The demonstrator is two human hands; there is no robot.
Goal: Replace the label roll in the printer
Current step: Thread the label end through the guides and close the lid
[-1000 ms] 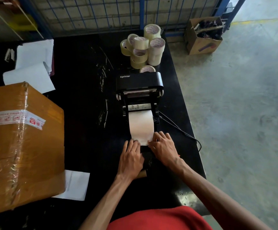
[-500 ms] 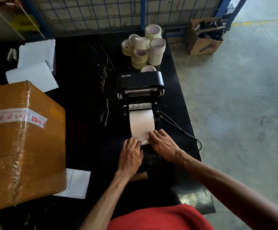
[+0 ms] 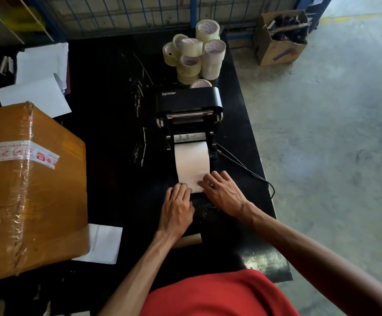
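A black Xprinter label printer stands on the black table with its lid raised. A white strip of label paper runs out of its open bay toward me. My left hand rests its fingertips on the strip's near left corner. My right hand lies over the near right corner, fingers spread on the paper. Both hands hold the strip's end down flat. An empty brown cardboard core lies on the table just under my left wrist.
A pile of clear tape rolls sits behind the printer. A large taped cardboard box fills the left side, with loose white sheets behind it. The printer's cable trails toward the table's right edge. A small carton stands on the floor.
My right hand has slid a little forward and left onto the strip's lower right corner. My left hand has stayed at the near left corner.
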